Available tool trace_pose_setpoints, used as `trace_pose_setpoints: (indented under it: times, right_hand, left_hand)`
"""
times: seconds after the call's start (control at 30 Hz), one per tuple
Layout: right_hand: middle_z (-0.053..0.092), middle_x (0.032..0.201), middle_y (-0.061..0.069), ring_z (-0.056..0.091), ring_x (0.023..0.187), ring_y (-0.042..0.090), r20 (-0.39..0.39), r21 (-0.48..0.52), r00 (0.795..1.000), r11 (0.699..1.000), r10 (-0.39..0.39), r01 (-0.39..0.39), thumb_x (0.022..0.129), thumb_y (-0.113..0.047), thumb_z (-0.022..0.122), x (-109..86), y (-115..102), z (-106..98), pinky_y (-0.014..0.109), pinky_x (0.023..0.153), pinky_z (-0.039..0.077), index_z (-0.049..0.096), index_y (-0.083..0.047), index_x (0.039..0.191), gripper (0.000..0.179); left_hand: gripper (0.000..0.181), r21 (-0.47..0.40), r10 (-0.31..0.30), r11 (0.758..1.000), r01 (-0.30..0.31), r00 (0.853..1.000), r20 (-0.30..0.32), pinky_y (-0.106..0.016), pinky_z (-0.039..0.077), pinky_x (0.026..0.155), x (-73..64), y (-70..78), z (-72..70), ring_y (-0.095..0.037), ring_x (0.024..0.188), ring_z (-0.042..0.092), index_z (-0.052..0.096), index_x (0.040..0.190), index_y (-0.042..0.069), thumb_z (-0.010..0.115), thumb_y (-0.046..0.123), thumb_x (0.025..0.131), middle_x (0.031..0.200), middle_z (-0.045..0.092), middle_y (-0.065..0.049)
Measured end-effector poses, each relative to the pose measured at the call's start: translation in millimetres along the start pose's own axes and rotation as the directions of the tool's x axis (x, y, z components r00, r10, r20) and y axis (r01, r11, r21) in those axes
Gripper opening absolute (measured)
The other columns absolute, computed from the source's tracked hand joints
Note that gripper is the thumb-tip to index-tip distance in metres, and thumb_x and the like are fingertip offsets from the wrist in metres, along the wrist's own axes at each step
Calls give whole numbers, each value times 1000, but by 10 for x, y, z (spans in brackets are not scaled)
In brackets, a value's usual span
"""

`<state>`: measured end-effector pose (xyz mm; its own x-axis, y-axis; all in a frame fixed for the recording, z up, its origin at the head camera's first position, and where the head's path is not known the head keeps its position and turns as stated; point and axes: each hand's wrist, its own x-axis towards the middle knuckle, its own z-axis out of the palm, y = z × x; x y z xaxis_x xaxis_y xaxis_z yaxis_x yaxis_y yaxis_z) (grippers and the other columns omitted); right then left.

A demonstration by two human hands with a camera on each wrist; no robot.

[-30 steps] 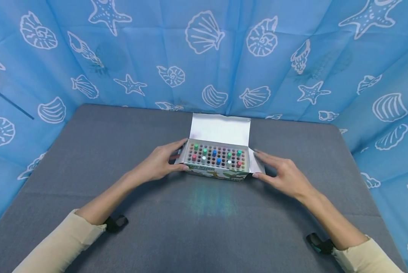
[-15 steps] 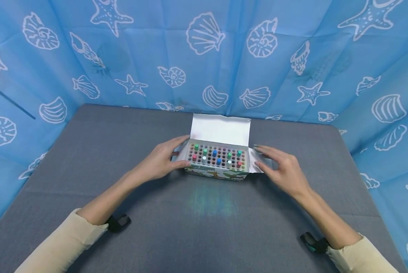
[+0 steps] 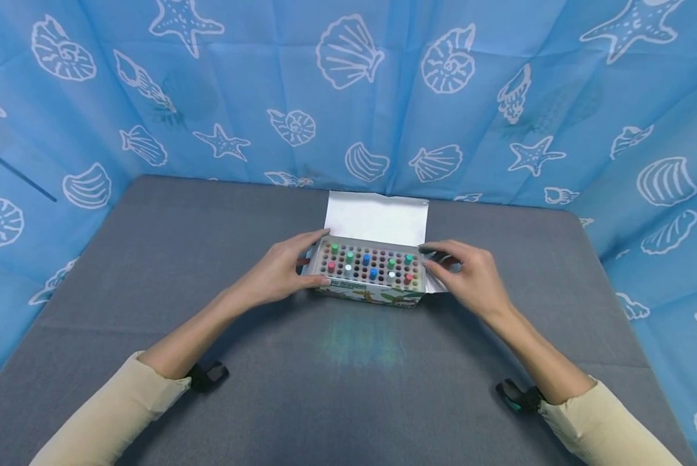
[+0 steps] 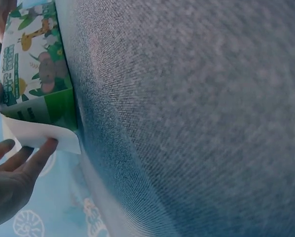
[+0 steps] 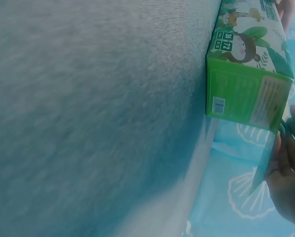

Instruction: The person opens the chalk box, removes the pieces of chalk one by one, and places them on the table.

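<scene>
An opened cardboard box with a printed animal front holds a pale grid of round holes. Several coloured caps stand in it: green, blue, red and white. My left hand spans the box's left end, thumb at the front corner, index finger at the back. In the left wrist view its fairly straight fingers touch the white left side flap. My right hand is at the right end, thumb and bent index fingertip at the top edge. It overlaps the right flap; I cannot tell what it pinches.
The white lid stands up behind the box. A grey cloth covers the table under it, and a blue curtain with shell prints hangs at the back and sides. Each wrist wears a black strap.
My right hand has moved inward from the outer part of the right flap to the box's right top edge, its fingers bending more. My left fingertips have shifted slightly inward. The box stays put.
</scene>
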<state>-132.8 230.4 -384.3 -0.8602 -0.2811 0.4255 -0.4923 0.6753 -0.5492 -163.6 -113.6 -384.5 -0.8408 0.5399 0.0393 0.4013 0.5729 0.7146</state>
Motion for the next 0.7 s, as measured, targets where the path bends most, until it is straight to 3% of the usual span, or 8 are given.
trace_pose_setpoints:
  times: [0.2, 0.43, 0.7]
  right_hand:
    - [72, 87, 4, 60, 63, 11, 15, 3, 1000, 1000, 21, -21, 86, -8, 78, 82, -28, 72, 22, 53, 49, 75, -5, 109, 23]
    - [70, 78, 3, 47, 49, 12, 51, 12, 996, 997, 76, -77, 89, -11, 76, 128, -53, 123, 24, 43, 38, 77, -7, 104, 16]
    - [72, 74, 3, 44, 44, 9, 90, -15, 991, 995, 95, -94, 87, -11, 78, 144, -64, 162, 23, 40, 35, 79, -5, 103, 17]
  left_hand:
    - [91, -13, 2, 1000, -2, 1000, -6, -43, 55, 97, 18, 9, 17, -36, 126, 53, 32, 156, 11, 84, 20, 82, 153, 39, -19]
    - [91, 13, -13, 1000, 14, 999, -37, -45, 53, 99, 9, -1, 21, -35, 127, 52, 35, 155, 11, 86, 24, 80, 152, 41, -17]
    - [92, 21, -17, 1000, 18, 998, -54, -42, 53, 101, 6, -27, 26, -35, 125, 54, 38, 153, 10, 87, 28, 78, 150, 43, -17]
